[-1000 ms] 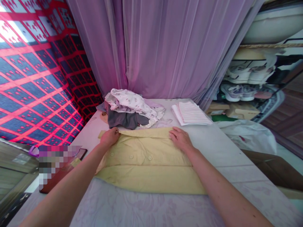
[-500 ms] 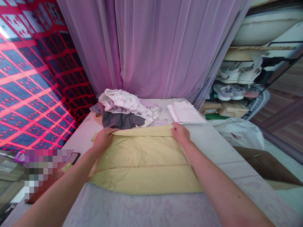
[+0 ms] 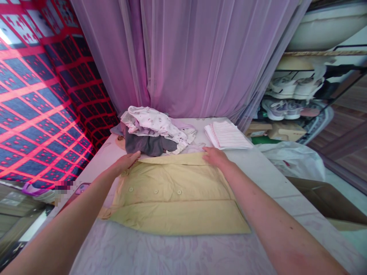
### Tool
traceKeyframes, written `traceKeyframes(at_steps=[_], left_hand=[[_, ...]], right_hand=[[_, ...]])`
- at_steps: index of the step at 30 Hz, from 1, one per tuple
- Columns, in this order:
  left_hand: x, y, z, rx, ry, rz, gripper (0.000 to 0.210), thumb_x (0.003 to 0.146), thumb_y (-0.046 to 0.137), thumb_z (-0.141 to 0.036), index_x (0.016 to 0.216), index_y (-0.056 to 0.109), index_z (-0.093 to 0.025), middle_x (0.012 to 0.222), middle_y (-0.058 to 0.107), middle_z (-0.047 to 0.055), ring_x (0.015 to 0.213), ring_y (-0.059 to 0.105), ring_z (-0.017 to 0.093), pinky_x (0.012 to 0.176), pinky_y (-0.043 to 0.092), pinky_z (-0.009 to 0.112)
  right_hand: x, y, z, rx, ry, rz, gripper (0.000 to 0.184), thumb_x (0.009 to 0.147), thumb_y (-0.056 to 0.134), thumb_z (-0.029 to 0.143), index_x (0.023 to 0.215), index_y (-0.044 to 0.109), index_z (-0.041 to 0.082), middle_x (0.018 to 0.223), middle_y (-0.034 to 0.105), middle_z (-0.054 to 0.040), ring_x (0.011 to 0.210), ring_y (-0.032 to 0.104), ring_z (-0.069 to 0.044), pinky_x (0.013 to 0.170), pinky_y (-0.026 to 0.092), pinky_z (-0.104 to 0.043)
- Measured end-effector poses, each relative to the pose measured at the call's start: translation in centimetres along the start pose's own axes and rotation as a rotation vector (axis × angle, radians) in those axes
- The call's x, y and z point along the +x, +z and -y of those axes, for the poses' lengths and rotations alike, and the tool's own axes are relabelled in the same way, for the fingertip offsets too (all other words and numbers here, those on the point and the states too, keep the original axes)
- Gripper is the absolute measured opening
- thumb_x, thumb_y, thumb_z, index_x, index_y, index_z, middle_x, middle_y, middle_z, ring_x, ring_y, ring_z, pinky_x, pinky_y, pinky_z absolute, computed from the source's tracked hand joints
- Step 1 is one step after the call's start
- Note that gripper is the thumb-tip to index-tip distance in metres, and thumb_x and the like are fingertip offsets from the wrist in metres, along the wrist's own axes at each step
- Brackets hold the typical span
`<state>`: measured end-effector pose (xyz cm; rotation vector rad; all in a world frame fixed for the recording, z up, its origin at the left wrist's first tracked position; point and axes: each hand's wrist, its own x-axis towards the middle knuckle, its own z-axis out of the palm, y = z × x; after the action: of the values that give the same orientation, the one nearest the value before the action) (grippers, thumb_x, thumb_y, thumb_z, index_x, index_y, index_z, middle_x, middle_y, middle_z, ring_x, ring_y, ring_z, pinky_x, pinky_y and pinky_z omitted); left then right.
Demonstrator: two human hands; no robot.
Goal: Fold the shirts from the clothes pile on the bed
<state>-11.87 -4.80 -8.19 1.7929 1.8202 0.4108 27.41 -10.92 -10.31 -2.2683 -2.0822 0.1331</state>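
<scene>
A pale yellow buttoned shirt [image 3: 172, 214] lies flattened on the table, its far edge turned over in a narrow strip. Three buttons show in a row across its middle. At the far left corner, my left hand [image 3: 126, 162] closes on the strip's end, fingers partly hidden by the cloth. My right hand [image 3: 215, 156] holds the far right end of the same strip, fingertips pointing inward. Just beyond the strip lies a heap of loose clothes, with a white patterned garment [image 3: 151, 121] on top and a dark grey one [image 3: 143, 145] beneath.
A folded white striped cloth [image 3: 228, 135] sits at the table's [image 3: 183, 254] far right. Purple curtains [image 3: 177, 57] hang behind. To the right are a shoe rack with sneakers [image 3: 282, 109], a white plastic bag [image 3: 298, 158] and a cardboard box [image 3: 321, 198]. A phone [image 3: 82, 188] lies at left.
Both hands have shifted slightly inward along the shirt's far edge. The small bit of yellow cloth sticking out left of my left hand no longer shows. The view has turned slightly left.
</scene>
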Motion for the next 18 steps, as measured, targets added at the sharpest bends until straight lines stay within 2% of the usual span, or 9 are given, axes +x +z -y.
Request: traceKeyframes(at_steps=[2, 4, 7, 9, 13, 17, 18], left_hand=[[0.1, 0.2, -0.1, 0.069, 0.073, 0.081, 0.046, 0.067, 0.054, -0.06, 0.086, 0.071, -0.022, 0.084, 0.072, 0.002, 0.08, 0.064, 0.021, 0.066, 0.047, 0.025], [0.2, 0.4, -0.3, 0.141, 0.121, 0.148, 0.044, 0.06, 0.06, -0.059, 0.08, 0.068, -0.021, 0.077, 0.069, 0.001, 0.077, 0.062, 0.021, 0.063, 0.044, 0.024], [0.3, 0.3, -0.5, 0.13, 0.169, 0.186, 0.04, 0.059, 0.06, -0.056, 0.075, 0.063, -0.02, 0.07, 0.064, -0.001, 0.071, 0.059, 0.019, 0.058, 0.041, 0.024], [0.0, -0.2, -0.5, 0.081, 0.241, 0.185, 0.036, 0.061, 0.058, -0.054, 0.073, 0.058, -0.02, 0.068, 0.06, -0.002, 0.067, 0.056, 0.016, 0.056, 0.039, 0.023], [-1.9, -0.7, -0.1, 0.084, 0.398, 0.11, 0.023, 0.068, 0.054, -0.043, 0.07, 0.05, -0.021, 0.063, 0.052, -0.004, 0.062, 0.049, 0.014, 0.056, 0.036, 0.023], [-4.5, 0.3, 0.8, 0.182, 0.54, -0.007, 0.001, 0.067, 0.046, -0.021, 0.068, 0.046, -0.021, 0.07, 0.055, -0.002, 0.069, 0.051, 0.015, 0.063, 0.038, 0.025], [-5.1, 0.6, 1.1, 0.212, 0.584, -0.026, 0.006, 0.065, 0.044, -0.017, 0.068, 0.045, -0.021, 0.073, 0.057, -0.001, 0.072, 0.052, 0.016, 0.066, 0.039, 0.026]], right_hand=[[0.5, -0.4, 0.1, -0.015, 0.006, 0.032, 0.047, 0.078, 0.058, 0.032, 0.124, 0.058, 0.023, 0.122, 0.062, -0.0084, 0.11, 0.056, -0.023, 0.089, 0.042, -0.03], [0.8, -1.0, 0.1, -0.028, 0.016, 0.065, 0.04, 0.073, 0.061, 0.029, 0.112, 0.066, 0.024, 0.113, 0.067, -0.007, 0.101, 0.06, -0.022, 0.082, 0.044, -0.029], [0.9, -2.2, -0.1, -0.027, 0.024, 0.095, 0.026, 0.07, 0.06, 0.024, 0.093, 0.072, 0.025, 0.097, 0.071, -0.0029, 0.088, 0.063, -0.019, 0.071, 0.043, -0.025], [0.4, -3.0, -0.5, -0.016, 0.011, 0.091, 0.025, 0.07, 0.059, 0.023, 0.09, 0.072, 0.025, 0.097, 0.071, -0.001, 0.087, 0.062, -0.018, 0.068, 0.041, -0.023], [-2.6, -3.7, -1.1, 0.011, -0.056, -0.048, 0.022, 0.072, 0.053, 0.018, 0.088, 0.068, 0.024, 0.092, 0.069, 0.0, 0.085, 0.059, -0.016, 0.067, 0.038, -0.023], [-6.9, -2.5, -1.4, 0.017, -0.203, -0.237, 0.023, 0.072, 0.048, 0.009, 0.082, 0.064, 0.022, 0.087, 0.067, -0.0018, 0.087, 0.056, -0.017, 0.075, 0.037, -0.025], [-7.9, -2.1, -1.4, 0.011, -0.239, -0.262, 0.024, 0.071, 0.048, 0.007, 0.082, 0.063, 0.021, 0.088, 0.066, -0.0027, 0.088, 0.055, -0.018, 0.078, 0.037, -0.026]])
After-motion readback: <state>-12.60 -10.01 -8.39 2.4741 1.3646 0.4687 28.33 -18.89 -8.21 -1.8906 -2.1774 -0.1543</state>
